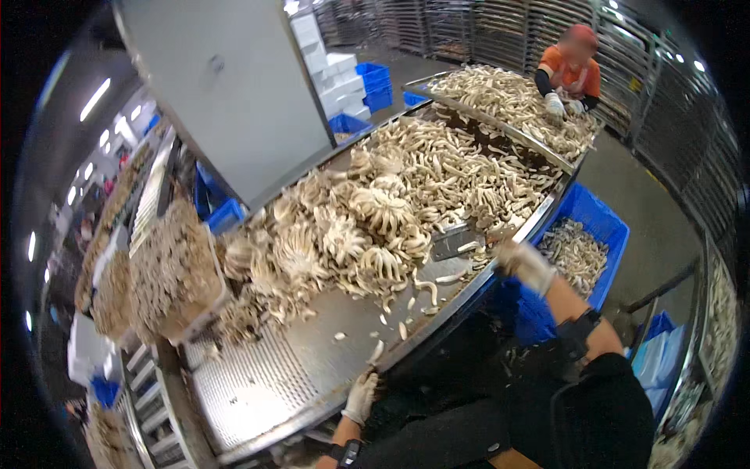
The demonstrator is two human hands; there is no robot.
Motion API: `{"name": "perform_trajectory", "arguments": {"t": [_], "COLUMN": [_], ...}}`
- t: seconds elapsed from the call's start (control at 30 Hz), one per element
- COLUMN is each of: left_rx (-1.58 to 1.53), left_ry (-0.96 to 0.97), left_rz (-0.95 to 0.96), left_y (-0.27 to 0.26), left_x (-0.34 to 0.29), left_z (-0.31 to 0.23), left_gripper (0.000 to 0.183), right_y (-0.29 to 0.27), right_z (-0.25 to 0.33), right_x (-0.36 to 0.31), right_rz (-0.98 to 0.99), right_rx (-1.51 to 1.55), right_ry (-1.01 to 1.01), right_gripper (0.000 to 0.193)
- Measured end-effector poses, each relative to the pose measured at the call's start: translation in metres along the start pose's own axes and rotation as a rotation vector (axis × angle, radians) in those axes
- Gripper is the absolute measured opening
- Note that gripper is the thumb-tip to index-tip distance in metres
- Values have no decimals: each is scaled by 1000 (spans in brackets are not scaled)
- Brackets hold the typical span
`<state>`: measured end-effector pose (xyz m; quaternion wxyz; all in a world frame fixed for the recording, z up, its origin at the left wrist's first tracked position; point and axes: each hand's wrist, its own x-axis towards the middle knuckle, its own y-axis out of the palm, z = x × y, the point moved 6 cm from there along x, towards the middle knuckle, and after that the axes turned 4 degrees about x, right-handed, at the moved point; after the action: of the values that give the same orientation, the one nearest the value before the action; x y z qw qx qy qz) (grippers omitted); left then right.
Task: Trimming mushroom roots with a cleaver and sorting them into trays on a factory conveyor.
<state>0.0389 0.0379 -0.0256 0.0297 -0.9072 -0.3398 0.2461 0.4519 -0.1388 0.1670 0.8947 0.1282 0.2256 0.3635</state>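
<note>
Blue plastic forms the deep crate [616,258] to your right, just beyond the table's edge, with loose finger-shaped mushrooms [574,254] inside. At your left, a pale tub [212,313] stands at the end of the metal table [336,367], heaped with brownish mushroom clusters [168,266]. On the table, larger clumps [383,211] lie across the middle, and separated mushroom stems [453,168] spread toward the far end. Beyond a metal divider [508,131], a co-worker [574,70] in orange has gloved hands on another heap.

Your left hand [359,399], in a whitish glove, is at the table's near edge with its fingers bent; a pale mushroom piece [376,352] meets the fingertips, but you cannot tell from here whether it is gripped. Your right hand [531,268], also gloved, is blurred over the edge beside the blue crate, close to some stray stems; how far its fingers are spread, or whether they grasp anything, cannot be told.
</note>
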Motion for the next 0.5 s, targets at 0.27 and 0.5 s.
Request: {"name": "perform_trajectory", "arguments": {"t": [0.27,0.5], "left_rx": [-12,8], "left_ry": [-106,-131], "left_rz": [-49,-195], "left_y": [28,71], "left_x": [-50,37], "left_z": [-3,-104], "left_gripper": [47,44], "right_y": [10,-155], "right_z": [-98,-34], "right_x": [40,191], "right_rz": [526,159], "right_rx": [-1355,-1908], "right_ry": [-111,-174], "right_gripper": [35,22]}}
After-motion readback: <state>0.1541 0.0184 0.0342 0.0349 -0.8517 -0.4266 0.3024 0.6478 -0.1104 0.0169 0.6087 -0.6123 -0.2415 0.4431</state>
